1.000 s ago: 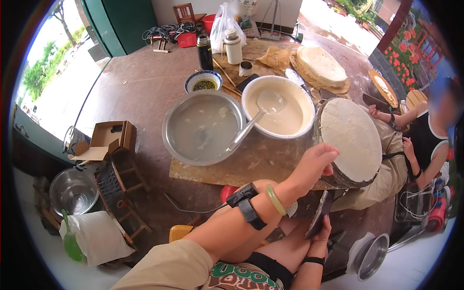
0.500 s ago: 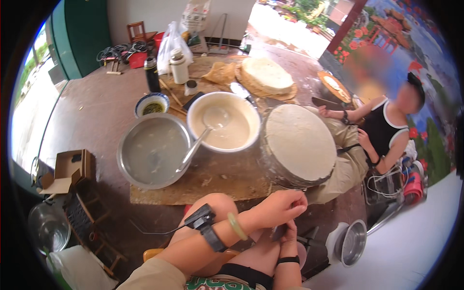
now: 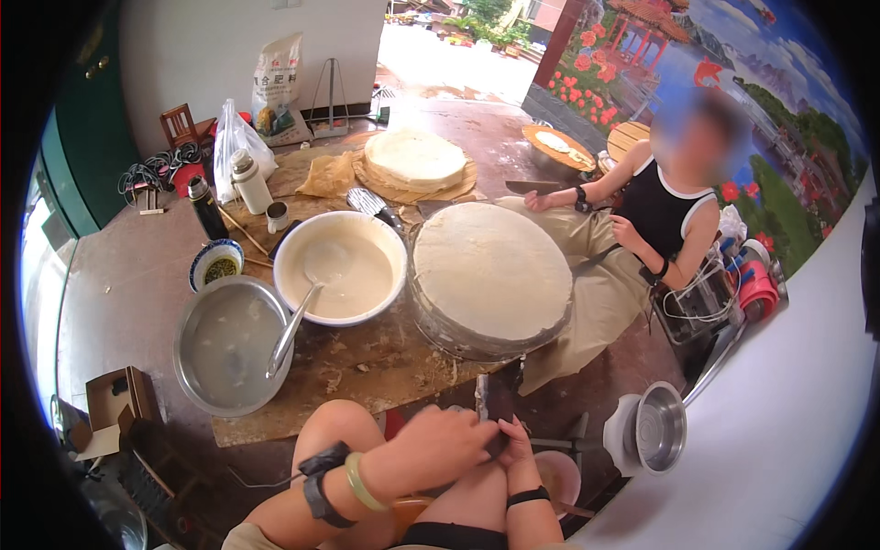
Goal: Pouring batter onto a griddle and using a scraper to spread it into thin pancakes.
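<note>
My left hand (image 3: 438, 446), with a black watch and a green bangle on the wrist, lies over my knees and closes around a dark flat tool (image 3: 483, 396). My right hand (image 3: 515, 440), wearing a black wristband, grips the same tool from below, touching the left hand. The tool's pale metal tip points up toward the round griddle (image 3: 490, 275), which is covered by a thin pale pancake. Both hands sit just short of the wooden board (image 3: 367, 367).
A white bowl of batter (image 3: 344, 266) holds a ladle, beside a metal basin (image 3: 229, 344). A pancake stack (image 3: 417, 160) lies at the back. Another person (image 3: 660, 211) sits right of the griddle with a knife (image 3: 536, 188). A steel bowl (image 3: 660, 426) stands at right.
My left hand has drawn back from the griddle's edge to my knees and joined the right hand on the dark tool. The view has shifted right and closer.
</note>
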`<state>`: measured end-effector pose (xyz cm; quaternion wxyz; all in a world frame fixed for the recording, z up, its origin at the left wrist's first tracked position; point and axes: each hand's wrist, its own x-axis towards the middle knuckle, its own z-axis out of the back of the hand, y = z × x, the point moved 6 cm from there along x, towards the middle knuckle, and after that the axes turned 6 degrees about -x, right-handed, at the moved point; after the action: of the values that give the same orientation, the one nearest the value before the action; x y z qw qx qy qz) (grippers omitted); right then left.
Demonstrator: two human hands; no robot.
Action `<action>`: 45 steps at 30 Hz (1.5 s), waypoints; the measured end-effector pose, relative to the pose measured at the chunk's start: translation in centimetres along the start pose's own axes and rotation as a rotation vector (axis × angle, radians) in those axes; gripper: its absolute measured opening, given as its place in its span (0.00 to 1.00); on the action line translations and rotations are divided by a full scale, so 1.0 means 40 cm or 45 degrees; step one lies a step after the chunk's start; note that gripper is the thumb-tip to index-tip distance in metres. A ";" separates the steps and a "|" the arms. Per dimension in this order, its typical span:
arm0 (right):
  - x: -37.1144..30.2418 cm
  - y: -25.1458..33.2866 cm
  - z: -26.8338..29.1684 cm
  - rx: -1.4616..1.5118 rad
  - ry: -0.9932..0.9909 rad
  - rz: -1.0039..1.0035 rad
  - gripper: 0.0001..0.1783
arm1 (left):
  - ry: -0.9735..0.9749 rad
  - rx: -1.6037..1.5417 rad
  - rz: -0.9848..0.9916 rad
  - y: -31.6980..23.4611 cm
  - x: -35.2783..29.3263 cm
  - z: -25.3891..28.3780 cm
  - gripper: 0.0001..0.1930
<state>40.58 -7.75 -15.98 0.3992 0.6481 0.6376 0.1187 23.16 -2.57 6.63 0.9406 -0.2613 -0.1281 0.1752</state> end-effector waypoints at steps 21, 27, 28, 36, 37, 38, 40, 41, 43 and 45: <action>0.012 0.001 0.001 -0.158 0.002 -0.100 0.26 | -0.376 -0.558 -0.388 -0.106 0.029 0.121 0.21; 0.026 -0.006 0.020 -0.311 0.042 -0.074 0.25 | -0.437 -0.829 -0.479 -0.171 0.057 0.039 0.17; 0.032 -0.014 0.014 -0.333 0.058 -0.076 0.25 | -0.487 -0.787 -0.489 -0.172 0.049 0.029 0.17; 0.015 0.195 -0.162 -0.562 0.006 0.104 0.25 | -0.245 -0.408 -0.596 -0.200 0.007 -0.177 0.14; 0.017 0.202 -0.198 -0.596 0.002 0.134 0.26 | -0.247 -0.419 -0.595 -0.194 0.007 -0.149 0.14; 0.022 0.224 -0.231 -0.576 0.008 0.173 0.25 | -0.038 -0.398 -0.602 -0.197 0.009 -0.143 0.15; 0.043 0.283 -0.233 -0.831 -0.068 0.312 0.24 | 0.166 -0.382 -0.609 -0.195 0.001 -0.122 0.16; 0.055 0.319 -0.239 -1.078 -0.134 0.453 0.22 | -0.101 -0.453 -0.616 -0.184 -0.004 -0.080 0.17; 0.077 0.373 -0.330 -1.379 -0.090 0.597 0.17 | -0.371 -0.525 -0.605 -0.168 -0.018 -0.033 0.18; 0.113 0.408 -0.419 -1.615 -0.123 0.659 0.15 | -0.586 -0.656 -0.495 -0.143 -0.030 0.003 0.19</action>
<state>42.14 4.70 4.28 0.6881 0.4252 0.2509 0.5318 23.53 -7.59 9.62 0.8066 -0.4133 -0.4225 0.0100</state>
